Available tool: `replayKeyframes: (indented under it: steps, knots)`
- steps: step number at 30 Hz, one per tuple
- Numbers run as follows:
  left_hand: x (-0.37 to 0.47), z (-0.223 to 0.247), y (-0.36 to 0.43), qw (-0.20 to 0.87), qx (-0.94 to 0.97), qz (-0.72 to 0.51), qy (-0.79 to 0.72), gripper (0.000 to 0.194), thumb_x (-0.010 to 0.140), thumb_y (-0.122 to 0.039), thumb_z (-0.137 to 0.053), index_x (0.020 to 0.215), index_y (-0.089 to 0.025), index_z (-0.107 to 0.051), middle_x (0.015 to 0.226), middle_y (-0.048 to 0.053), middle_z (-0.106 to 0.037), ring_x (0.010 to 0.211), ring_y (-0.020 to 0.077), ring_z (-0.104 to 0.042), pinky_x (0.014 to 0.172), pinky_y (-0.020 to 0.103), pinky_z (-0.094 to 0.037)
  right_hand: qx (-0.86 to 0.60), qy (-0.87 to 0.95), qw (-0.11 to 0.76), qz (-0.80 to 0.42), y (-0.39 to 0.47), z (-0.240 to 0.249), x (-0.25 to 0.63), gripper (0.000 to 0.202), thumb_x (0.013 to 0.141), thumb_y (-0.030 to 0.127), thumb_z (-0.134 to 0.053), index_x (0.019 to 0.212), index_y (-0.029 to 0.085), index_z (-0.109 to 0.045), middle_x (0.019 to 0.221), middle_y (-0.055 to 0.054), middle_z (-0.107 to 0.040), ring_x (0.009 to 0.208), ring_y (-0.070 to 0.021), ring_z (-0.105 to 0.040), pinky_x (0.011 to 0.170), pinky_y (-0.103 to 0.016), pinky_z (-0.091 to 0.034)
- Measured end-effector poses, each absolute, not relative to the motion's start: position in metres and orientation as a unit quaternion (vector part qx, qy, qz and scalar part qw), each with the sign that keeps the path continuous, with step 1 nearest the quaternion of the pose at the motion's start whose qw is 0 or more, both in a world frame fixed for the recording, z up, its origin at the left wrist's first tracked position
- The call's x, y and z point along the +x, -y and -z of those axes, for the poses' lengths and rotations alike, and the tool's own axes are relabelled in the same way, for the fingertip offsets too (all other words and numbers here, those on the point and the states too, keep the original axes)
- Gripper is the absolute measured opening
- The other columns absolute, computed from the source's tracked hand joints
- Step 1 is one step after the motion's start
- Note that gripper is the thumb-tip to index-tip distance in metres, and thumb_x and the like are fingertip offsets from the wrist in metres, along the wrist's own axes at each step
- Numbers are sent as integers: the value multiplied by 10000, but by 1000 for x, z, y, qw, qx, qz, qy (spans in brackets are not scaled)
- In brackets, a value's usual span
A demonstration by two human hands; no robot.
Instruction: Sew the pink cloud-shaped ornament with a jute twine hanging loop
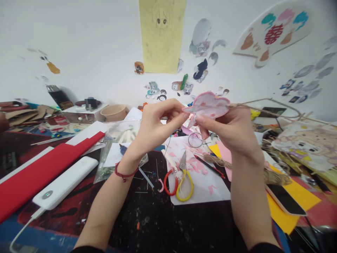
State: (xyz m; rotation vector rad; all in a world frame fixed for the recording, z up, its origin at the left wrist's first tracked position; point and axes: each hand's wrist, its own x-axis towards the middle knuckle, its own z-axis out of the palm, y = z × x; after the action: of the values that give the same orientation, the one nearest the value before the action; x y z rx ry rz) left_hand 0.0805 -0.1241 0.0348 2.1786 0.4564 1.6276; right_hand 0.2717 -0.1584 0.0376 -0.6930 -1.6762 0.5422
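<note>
Tabletop: black, paint-flecked in the middle, crowded to both sides.
Wall: white, cutouts stuck on, plus yellow sketch sheet and fan-shaped board.
Pink cutout: pale face, darker pink blotches, deeper pink rim, lobed right end, narrow left end.
Position: raised above tabletop, between the hands.
Left hand: pinching the narrow end.
Right hand: gripping cutout near its lobed end.
Counts: 1 scissors, 1 white power bank, 1 phone.
</note>
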Motion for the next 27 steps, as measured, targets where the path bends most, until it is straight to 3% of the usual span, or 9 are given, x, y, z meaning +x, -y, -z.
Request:
replayKeyframes:
  steps: [10, 17, 27]
  knots:
    - [82, -37, 129, 248, 753, -586, -171, 152, 851, -224, -726, 730, -191, -641, 612, -32, -576, 516, 67, -482, 434, 208, -362, -314, 701, 603, -213, 155, -32, 271, 129, 801, 338, -821, 802, 228, -754, 571, 37, -618, 480, -113, -551, 441, -276, -464]
    - [82, -35, 124, 261, 754, -579, -166, 118, 862, -231, -708, 765, -192, -654, 617, -30, -577, 518, 64, -474, 429, 198, -357, -306, 707, 608, -192, 150, -29, 273, 254, 784, 386, -831, 644, 228, -689, 575, 29, -622, 478, -116, -552, 432, -285, -474]
    - [85, -32, 119, 244, 755, -588, -156, 68, 868, -170, -690, 812, -191, -658, 627, -42, -626, 524, 68, -534, 482, 209, -434, -284, 701, 620, -208, 152, -31, 268, 102, 761, 279, -852, 775, 244, -756, 696, 22, -673, 508, -111, -563, 429, -281, -473]
